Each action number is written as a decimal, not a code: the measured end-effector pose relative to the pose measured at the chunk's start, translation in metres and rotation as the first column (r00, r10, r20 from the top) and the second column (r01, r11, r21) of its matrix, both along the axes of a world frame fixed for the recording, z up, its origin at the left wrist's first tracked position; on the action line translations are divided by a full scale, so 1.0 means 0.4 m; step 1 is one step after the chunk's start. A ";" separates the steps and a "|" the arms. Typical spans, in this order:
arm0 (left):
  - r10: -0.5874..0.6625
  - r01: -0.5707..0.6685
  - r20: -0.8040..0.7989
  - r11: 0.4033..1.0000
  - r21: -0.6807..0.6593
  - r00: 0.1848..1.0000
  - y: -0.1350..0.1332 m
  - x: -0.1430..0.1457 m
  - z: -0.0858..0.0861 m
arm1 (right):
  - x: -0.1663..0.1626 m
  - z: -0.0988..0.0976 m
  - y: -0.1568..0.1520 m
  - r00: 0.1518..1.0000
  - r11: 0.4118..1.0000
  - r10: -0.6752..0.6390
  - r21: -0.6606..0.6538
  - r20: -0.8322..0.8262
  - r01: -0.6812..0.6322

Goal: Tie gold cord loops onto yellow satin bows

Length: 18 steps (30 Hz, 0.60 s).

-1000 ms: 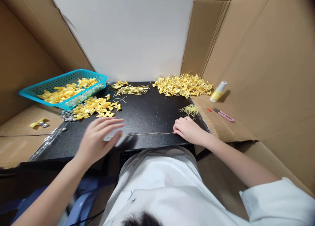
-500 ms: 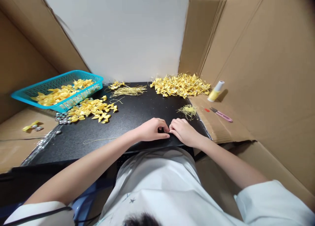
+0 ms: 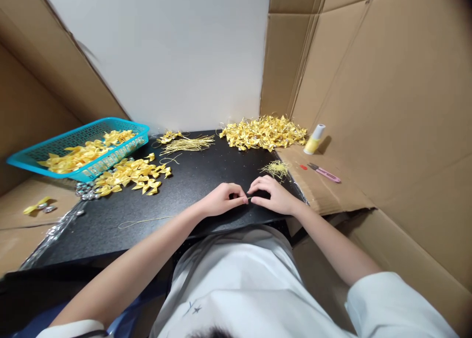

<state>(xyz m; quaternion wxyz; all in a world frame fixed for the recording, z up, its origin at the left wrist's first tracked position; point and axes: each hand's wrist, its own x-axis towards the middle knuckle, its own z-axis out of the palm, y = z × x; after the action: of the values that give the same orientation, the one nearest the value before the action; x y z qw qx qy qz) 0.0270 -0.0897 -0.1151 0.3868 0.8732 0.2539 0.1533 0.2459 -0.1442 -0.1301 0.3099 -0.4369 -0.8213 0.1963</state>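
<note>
At the table's near edge, my left hand (image 3: 225, 199) pinches a thin yellow cord (image 3: 250, 198) between thumb and forefinger. Only a short end of it shows past the fingertips. My right hand (image 3: 273, 195) is just to the right, thumb and fingers parted around the cord's end; whether the thumb touches it I cannot tell. A looped thin cord (image 3: 145, 221) lies on the black tabletop (image 3: 199, 176) and runs behind my left forearm; whether it is the same piece is hidden. Beyond my right hand lies a tangle of yellow thread scraps (image 3: 276, 169).
A turquoise basket (image 3: 27, 157) of yellow ribbon bows stands at left. More bows (image 3: 127, 175) and silver bells (image 3: 86, 190) lie beside it. Behind are cut cords (image 3: 190, 144) and a heap of bows (image 3: 263, 132). A thread spool (image 3: 314, 139) and pink snips (image 3: 326, 173) sit right.
My right hand has loosened, its thumb and fingers spreading slightly apart, and a bit of cord now shows at the left fingertips. The whole view has shifted a little.
</note>
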 end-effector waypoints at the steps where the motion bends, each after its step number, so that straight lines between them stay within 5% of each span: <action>1: 0.006 -0.006 0.004 1.000 -0.002 1.000 0.000 0.000 -0.002 | -0.003 -0.003 0.000 1.000 1.000 0.012 0.001 0.009 -0.012; 9: -0.013 0.013 0.025 1.000 0.021 1.000 -0.009 0.005 -0.013 | -0.014 -0.014 -0.001 0.999 0.996 0.008 0.092 -0.042 -0.004; 13: 0.022 -0.021 0.036 1.000 -0.005 0.999 -0.010 0.005 -0.017 | 0.027 -0.004 -0.015 0.980 0.963 -0.185 0.185 -0.067 0.195; 15: 0.054 -0.052 0.042 0.997 -0.053 0.998 -0.006 0.006 -0.015 | 0.085 0.008 -0.035 0.917 0.894 -0.398 0.209 -0.028 0.395; 18: 0.080 -0.074 0.032 0.984 -0.164 0.996 0.008 0.014 -0.006 | 0.205 0.022 -0.072 0.658 0.673 -0.738 0.229 0.150 0.703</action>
<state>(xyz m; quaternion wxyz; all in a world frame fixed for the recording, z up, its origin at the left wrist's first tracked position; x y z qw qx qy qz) 0.0325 -0.0863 -0.1174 0.4553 0.8251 0.2917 0.1638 0.3280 -0.1731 -0.1212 0.2971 -0.7220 -0.6222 -0.0575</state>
